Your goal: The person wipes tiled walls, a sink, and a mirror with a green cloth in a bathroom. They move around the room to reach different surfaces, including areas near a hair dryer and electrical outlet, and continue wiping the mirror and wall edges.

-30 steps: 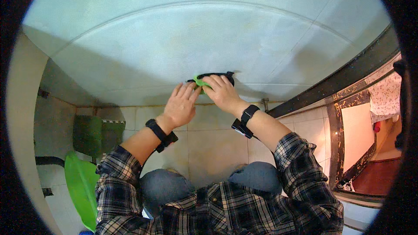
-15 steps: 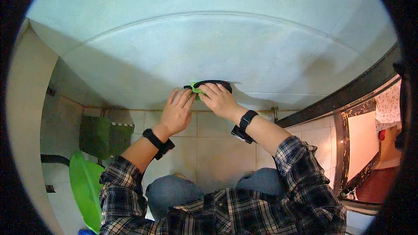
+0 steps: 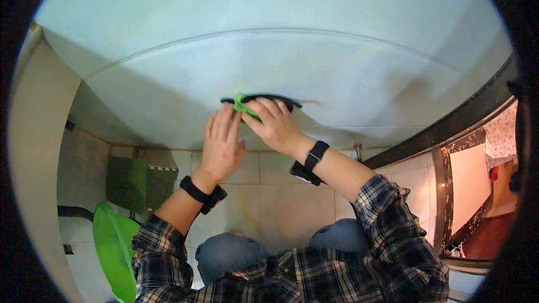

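A dark, curved item (image 3: 292, 102) lies against the pale wall, long and thin, its kind not clear. A bright green piece of soft-looking material (image 3: 240, 101) shows at its middle, partly under my fingers. My right hand (image 3: 275, 126) is closed over the green piece and the dark item, fingertips pressing toward the wall. Beside it, my left hand (image 3: 223, 143) has its fingers stretched out, the tips at the left end of the dark item. Both wrists wear black straps with small dark devices.
The pale wall (image 3: 269, 62) fills the far side. Low at left are a dark green box-like object (image 3: 126, 182), a bright green basin (image 3: 112, 247) and a black hose (image 3: 74, 211). A dark-framed doorway (image 3: 443, 191) stands at right, above a tiled floor (image 3: 297, 207).
Both hands have shifted slightly left and up the wall, along with the green piece. More of the dark item shows at its left end. My left fingers are straighter.
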### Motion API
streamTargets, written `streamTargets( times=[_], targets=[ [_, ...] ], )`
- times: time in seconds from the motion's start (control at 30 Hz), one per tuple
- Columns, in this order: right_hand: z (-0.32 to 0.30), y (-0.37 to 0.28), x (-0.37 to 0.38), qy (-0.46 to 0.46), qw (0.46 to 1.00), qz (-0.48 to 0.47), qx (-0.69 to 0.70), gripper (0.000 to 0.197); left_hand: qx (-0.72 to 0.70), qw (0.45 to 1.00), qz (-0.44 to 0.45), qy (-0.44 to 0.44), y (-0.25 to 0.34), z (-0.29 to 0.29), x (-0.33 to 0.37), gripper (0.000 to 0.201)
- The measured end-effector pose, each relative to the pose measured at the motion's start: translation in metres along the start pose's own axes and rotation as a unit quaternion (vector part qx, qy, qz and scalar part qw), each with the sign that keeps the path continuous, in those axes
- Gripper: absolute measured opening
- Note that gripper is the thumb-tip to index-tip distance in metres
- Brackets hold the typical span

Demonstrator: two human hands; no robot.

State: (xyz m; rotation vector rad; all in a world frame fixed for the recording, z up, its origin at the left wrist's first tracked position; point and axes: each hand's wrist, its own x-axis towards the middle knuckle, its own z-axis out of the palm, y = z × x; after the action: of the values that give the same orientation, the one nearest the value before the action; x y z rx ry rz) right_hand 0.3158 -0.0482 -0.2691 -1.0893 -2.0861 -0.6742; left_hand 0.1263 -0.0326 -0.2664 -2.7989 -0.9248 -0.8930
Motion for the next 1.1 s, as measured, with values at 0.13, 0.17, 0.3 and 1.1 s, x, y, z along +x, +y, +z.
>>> streamTargets(
  times=[0.13,0.17,0.3,1.1],
  targets=[
    [-0.004,0.005,-0.005,0.042,0.998,-0.033,-0.032,0.031,0.001,1.000,0.012,-0.013,-0.003,-0.006,0.002,0.080],
    [-0.008,0.007,0.004,0.055,0.998,-0.016,-0.030,0.033,-0.006,0.999,0.029,0.018,-0.003,-0.012,0.010,0.080],
    [-0.031,0.017,0.068,0.104,0.993,0.048,-0.030,0.033,0.043,0.987,0.008,0.152,-0.008,-0.052,0.059,0.078],
    [-0.132,0.086,0.000,0.185,0.959,0.138,-0.167,0.040,-0.070,0.981,0.157,0.089,0.091,-0.040,0.142,0.068]
  ],
)
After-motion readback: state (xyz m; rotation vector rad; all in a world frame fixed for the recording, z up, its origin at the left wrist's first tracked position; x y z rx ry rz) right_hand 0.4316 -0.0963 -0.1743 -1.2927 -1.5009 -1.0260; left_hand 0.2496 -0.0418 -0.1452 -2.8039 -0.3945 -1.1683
